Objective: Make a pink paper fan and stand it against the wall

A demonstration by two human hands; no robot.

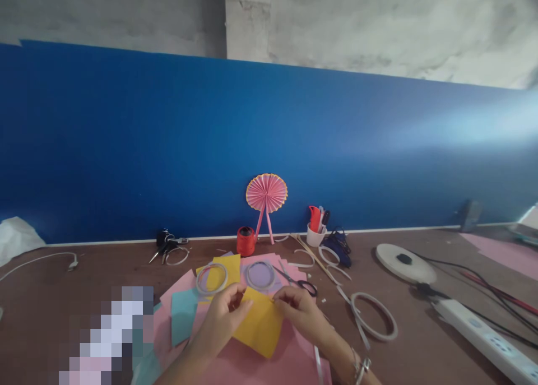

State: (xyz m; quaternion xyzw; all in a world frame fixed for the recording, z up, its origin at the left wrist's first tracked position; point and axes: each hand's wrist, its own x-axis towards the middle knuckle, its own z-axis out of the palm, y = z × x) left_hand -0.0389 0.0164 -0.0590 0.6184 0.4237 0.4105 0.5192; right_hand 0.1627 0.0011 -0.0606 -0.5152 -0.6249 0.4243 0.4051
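My left hand (221, 316) and my right hand (299, 309) both pinch the top edge of a yellow paper sheet (260, 326), held low over pink paper sheets (290, 360). The left fingers close on its left corner, the right fingers on its right corner. Just beyond my hands lie two tape rings (211, 278) on yellow and pink sheets, and scissors (296, 280). A teal paper piece (182, 316) lies left of my left hand.
A pink pleated paper fan (266, 194) leans on the blue wall beside a red ribbon spool (246, 241). A white cup with pens (316, 233), loose tape rings (373, 315), keys (165, 245), a round white lamp base (406, 261) and a power strip (487, 337) lie on the brown table.
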